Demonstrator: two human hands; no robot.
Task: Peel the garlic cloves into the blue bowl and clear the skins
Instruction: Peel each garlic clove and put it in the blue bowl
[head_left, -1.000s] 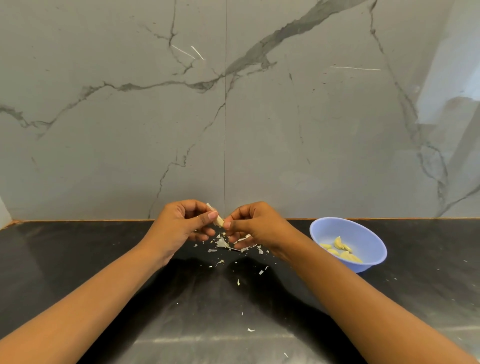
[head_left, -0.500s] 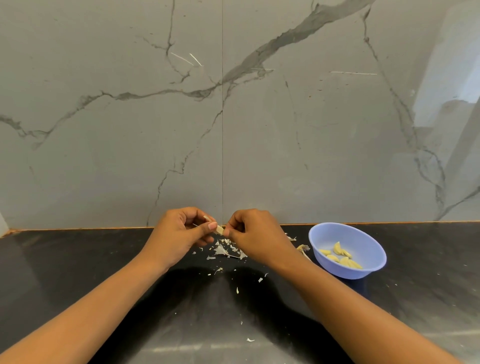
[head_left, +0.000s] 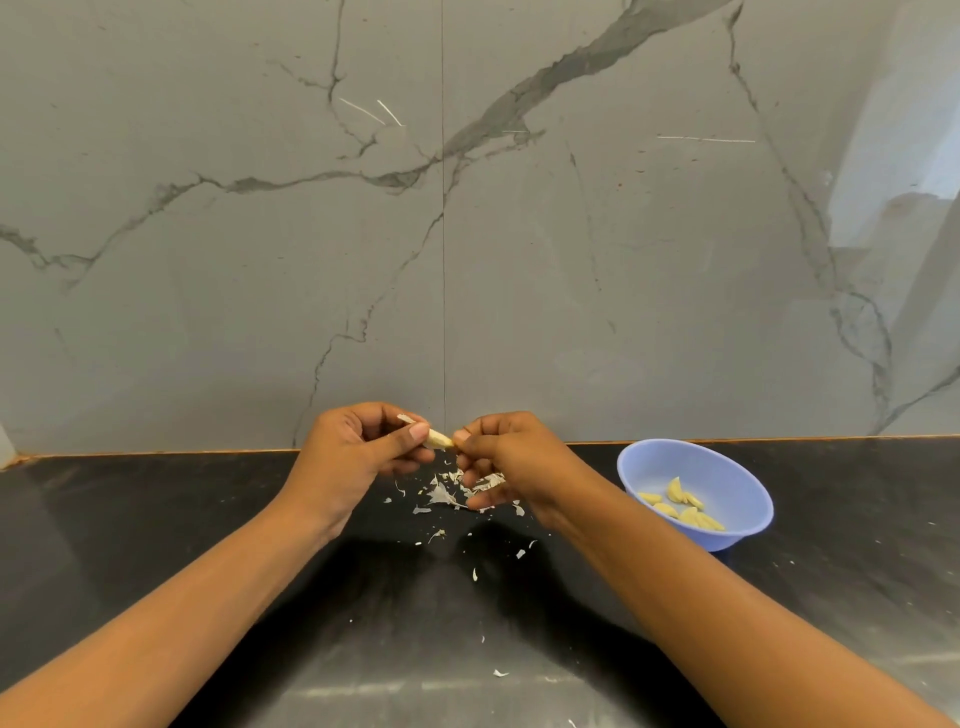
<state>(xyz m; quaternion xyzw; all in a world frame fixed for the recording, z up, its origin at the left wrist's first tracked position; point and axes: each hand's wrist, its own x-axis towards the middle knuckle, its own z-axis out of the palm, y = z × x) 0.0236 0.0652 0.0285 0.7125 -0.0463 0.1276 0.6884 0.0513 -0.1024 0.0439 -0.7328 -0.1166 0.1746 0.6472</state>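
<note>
My left hand (head_left: 358, 452) is held above the bench (head_left: 208, 519), close to the back edge. Its fingers are curled in, and the thumb and forefinger pinch a garlic clove (head_left: 437, 439) by its left part. My right hand (head_left: 511, 462) comes to the same clove from the other side. Its thumb and forefinger are pressed together on the right tip of the clove, and the other fingers are bent below. I cannot tell if this hand pinches the flesh itself or only a piece of skin on it. The clove lies almost level between the two hands, a little lower at its right end. The part I can see is pale cream, and a thin white strip of skin stands up behind my left thumb.

The skins (head_left: 447, 491) lie on the dark bench directly under the hands as a small heap of white flakes, with a few small bits scattered nearer to me. The blue bowl (head_left: 649, 457) stands on the bench to the right of my right wrist, near the grey marble wall (head_left: 571, 260). In it lie several peeled cloves (head_left: 680, 501), pale yellow, together on the bottom.
</note>
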